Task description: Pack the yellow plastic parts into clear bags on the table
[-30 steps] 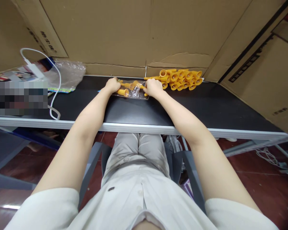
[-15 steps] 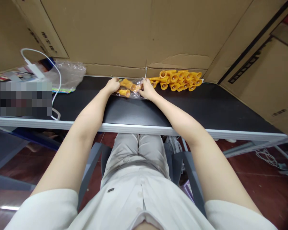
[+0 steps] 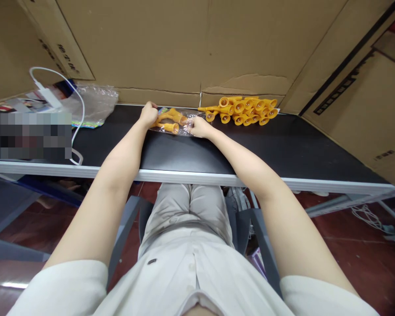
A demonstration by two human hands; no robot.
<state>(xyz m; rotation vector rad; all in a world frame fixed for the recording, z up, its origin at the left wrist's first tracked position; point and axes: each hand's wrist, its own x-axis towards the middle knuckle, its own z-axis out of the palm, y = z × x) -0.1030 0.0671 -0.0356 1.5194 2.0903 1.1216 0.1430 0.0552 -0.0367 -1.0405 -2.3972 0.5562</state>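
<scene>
Cardboard sheets (image 3: 171,44) are stood along the far side of a black table (image 3: 283,145), at which a person in a pale shirt is seated. A clear plastic bag (image 3: 179,123) with several orange plastic pieces (image 3: 171,122) inside is laid flat at the 12 o'clock edge of the table, just in front of the cardboard. The left hand (image 3: 149,115) is closed on the bag's left end, at about 11 o'clock, with the fingers curled over the plastic. The right hand (image 3: 199,127) is pinched on the bag's right end, at about 12 o'clock, fingertips gathered on the film. A heap of loose orange pieces (image 3: 246,109) is seen at 1 o'clock, near the right hand and apart from it. At 10 o'clock a crumpled clear bag (image 3: 95,103) is lain beside a white charger (image 3: 48,95), from which a white cable (image 3: 77,127) is looped down toward the near edge of the table
</scene>
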